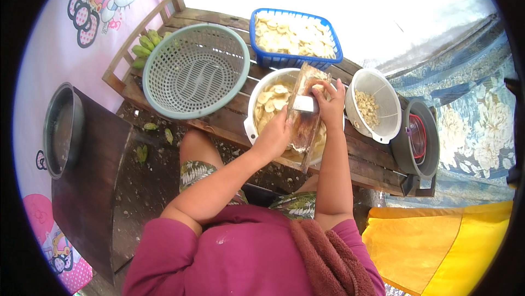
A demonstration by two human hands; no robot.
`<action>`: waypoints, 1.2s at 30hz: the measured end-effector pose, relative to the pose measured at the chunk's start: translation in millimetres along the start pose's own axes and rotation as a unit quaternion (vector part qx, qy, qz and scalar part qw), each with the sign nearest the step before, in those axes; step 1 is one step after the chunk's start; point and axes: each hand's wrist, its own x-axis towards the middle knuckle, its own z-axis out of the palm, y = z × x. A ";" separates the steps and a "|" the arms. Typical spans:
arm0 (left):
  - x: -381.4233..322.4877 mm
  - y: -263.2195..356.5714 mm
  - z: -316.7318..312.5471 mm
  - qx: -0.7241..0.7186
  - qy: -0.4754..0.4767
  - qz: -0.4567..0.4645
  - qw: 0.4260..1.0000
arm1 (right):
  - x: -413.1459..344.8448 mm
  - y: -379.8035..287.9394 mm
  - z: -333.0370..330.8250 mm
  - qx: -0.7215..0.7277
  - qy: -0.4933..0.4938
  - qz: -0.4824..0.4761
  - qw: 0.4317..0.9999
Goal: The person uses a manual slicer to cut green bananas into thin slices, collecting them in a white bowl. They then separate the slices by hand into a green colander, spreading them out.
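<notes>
A worn wooden slicer board (302,130) with a pale metal blade plate (304,104) lies tilted across a white plastic basin (251,125). My left hand (271,136) grips the board's left edge. Just above the blade plate, my right hand (331,103) pinches a pale piece of peeled banana (318,87) against the board. Many thin, round banana slices (270,101) fill the basin below. The board and my right hand cover part of the basin.
On the slatted wooden bench (229,130) stand a green plastic basket (197,109), a blue basket (283,60) of slices, a white strainer (387,107) with small pieces, and a grey basin (430,144). Green bananas (143,47) lie far left. Another basin (61,132) sits left of me.
</notes>
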 end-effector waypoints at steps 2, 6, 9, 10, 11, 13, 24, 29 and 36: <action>0.7 1.8 -2.1 0.014 0.002 0.002 1.000 | -4.7 -3.5 -2.3 -0.015 -0.013 -0.020 1.000; 1.3 -2.9 -0.4 0.012 0.001 0.015 1.000 | -76.4 -28.1 -27.5 -0.064 -0.068 -0.042 0.995; 1.0 -6.3 0.9 0.002 0.006 0.027 1.000 | -107.6 -38.0 -37.5 -0.051 -0.110 -0.030 0.992; 0.6 -6.4 0.8 0.000 0.000 0.019 1.000 | -102.3 -36.2 -34.9 -0.055 -0.101 -0.038 0.993; 0.2 -6.0 0.5 -0.008 -0.003 0.019 1.000 | -88.2 -31.5 -29.0 -0.063 -0.089 -0.039 0.993; 0.1 -3.3 0.4 -0.017 -0.006 0.018 1.000 | -41.8 -16.1 -17.5 -0.039 -0.064 -0.051 0.996; 2.4 -5.4 -0.5 0.010 0.006 0.026 1.000 | -103.8 -29.8 -31.3 -0.034 -0.094 -0.043 0.994; -0.2 -2.3 -0.2 0.006 -0.007 0.009 1.000 | -44.4 -9.0 -13.8 -0.042 -0.060 -0.040 0.997; 1.6 -0.6 -0.7 0.011 0.016 0.028 0.999 | -38.0 -15.1 -13.0 -0.018 -0.049 -0.051 0.997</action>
